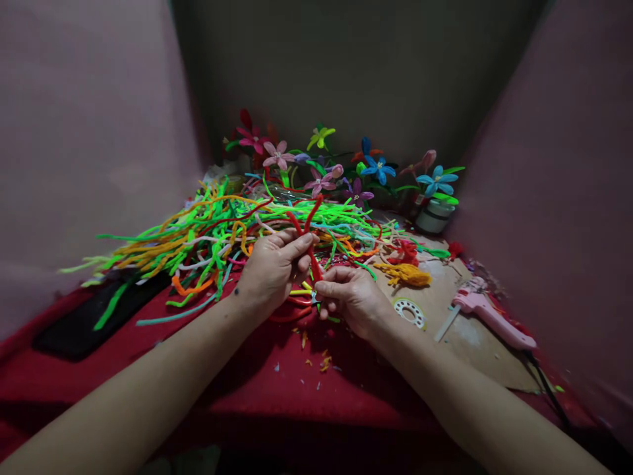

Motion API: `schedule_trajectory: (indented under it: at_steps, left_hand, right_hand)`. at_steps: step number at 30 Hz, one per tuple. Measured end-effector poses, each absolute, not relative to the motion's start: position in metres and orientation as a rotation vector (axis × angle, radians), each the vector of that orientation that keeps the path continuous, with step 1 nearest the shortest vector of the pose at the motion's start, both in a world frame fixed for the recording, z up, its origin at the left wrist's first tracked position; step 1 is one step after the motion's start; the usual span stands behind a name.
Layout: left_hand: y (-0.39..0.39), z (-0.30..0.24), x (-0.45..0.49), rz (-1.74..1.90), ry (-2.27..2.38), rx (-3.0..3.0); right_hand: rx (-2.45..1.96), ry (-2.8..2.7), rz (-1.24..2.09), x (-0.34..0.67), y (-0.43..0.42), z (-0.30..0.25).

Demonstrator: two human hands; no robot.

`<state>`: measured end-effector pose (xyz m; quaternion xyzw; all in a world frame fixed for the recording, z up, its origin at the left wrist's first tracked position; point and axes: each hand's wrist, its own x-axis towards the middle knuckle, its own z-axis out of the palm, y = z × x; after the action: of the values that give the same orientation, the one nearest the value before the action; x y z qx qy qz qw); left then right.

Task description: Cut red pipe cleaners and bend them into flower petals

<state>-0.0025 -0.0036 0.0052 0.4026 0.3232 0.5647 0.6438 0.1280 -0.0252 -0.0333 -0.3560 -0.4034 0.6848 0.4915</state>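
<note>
left hand (274,264), right hand (353,295): both pinching red fuzzy stem (315,267); jar (435,216): blue flower (438,180) above its mouth

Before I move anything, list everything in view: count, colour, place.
red fuzzy stems: count unclear, red, between both hands
loose stems: many, mostly green and orange, heaped behind hands
yellow and red strands or handles: few, unclear, below hands
flowers: several, pink/blue/yellow/purple, behind heap
jar: one, whitish, back right
bundle: one, orange-yellow, right
ring: one, white, right
glue gun: one, pink, far right
board: one, tan, right
flat item: one, black, left
scraps: several, mostly orange, front
cloth: one, red, underneath
side walls: two, pinkish, left/right
left hand: one, centre
right hand: one, right of centre
</note>
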Motion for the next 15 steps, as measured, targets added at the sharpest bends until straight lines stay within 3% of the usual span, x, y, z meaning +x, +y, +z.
schedule_trajectory:
  at_steps: [15]
  left_hand:
    - [0.011, 0.017, -0.022, 1.333, 0.499, 0.704]
  right_hand:
    - [-0.847, -1.061, 1.706, 0.124, -0.030, -0.030]
